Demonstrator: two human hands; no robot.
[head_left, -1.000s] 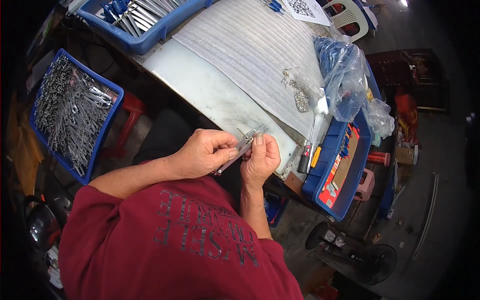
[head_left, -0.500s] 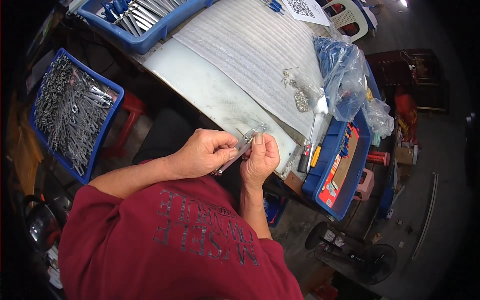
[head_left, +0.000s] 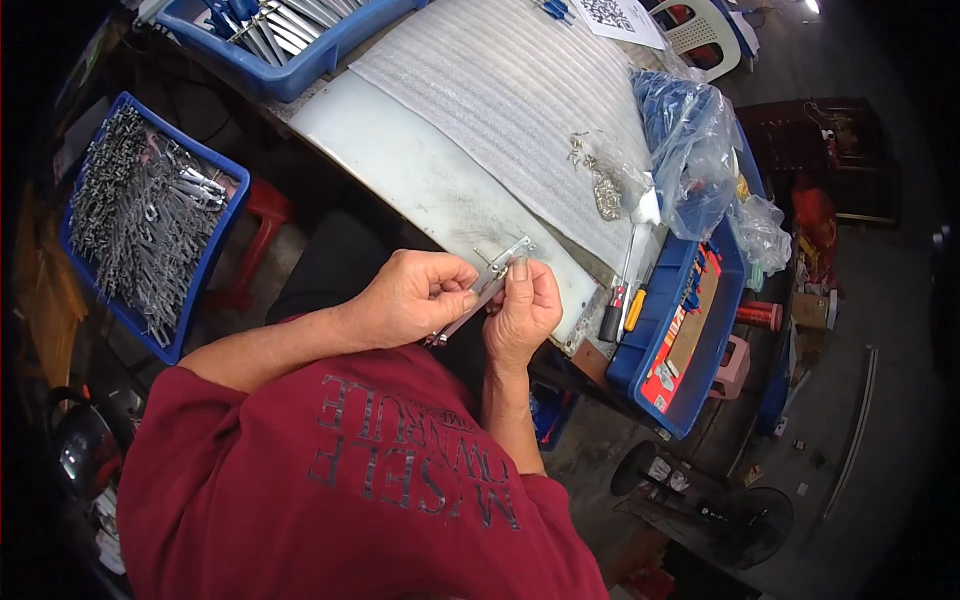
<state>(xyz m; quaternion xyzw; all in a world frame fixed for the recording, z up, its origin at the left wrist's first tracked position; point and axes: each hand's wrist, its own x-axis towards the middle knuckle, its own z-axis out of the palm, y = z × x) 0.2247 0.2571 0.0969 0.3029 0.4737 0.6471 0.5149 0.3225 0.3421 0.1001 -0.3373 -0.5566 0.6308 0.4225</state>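
A narrow silver metal linkage bar, with small pivots along it, is held at a slant over the table's near edge. The thumb and fingers of my left hand are pinched on its left side. My right hand grips it further up, thumb pressed on top near a pivot. A thin pin-like piece sticks out at the upper left of the bar. Its lower end shows between my hands. The fingertips partly hide the bar, and how its parts join is too small to tell.
The white table carries a ribbed foam sheet, small screws in clear plastic, and a yellow-handled screwdriver. At left stands a blue crate full of metal linkages. More blue bins border the table.
The bar has tilted slightly, and its far end shows more above my right thumb. Both hands keep their hold and have hardly moved.
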